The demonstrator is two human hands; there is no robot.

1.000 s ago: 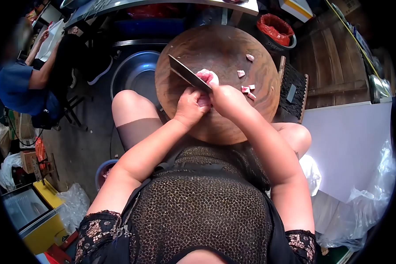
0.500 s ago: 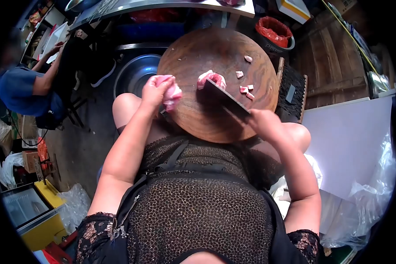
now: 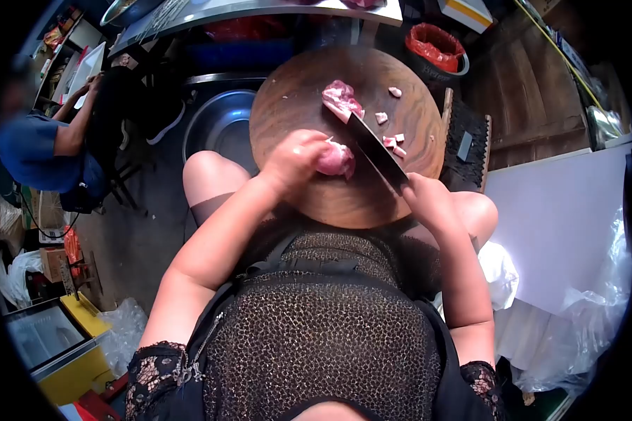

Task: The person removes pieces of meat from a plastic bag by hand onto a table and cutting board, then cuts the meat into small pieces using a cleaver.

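Observation:
My left hand (image 3: 298, 160) is closed on a pink chunk of raw meat (image 3: 336, 160) over the near left part of the round wooden chopping block (image 3: 288, 84). My right hand (image 3: 427, 196) grips a cleaver (image 3: 377, 153) by its handle, which the fingers hide. The dark blade points up and to the left across the block. At its tip lies a second piece of raw meat (image 3: 342, 99), red with pale fat. Several small cut bits of fatty meat (image 3: 381, 117) are scattered on the block's right side.
A metal basin (image 3: 221, 130) stands left of the block. Beyond it on the right is a bucket lined with a red bag (image 3: 435, 49). A table (image 3: 260, 8) runs along the far side. A person in a blue shirt (image 3: 28, 151) sits at the left.
My left hand has brought its meat rightward and down over the block, beside the cleaver. The other meat piece has shifted away from me, and the blade has moved slightly right.

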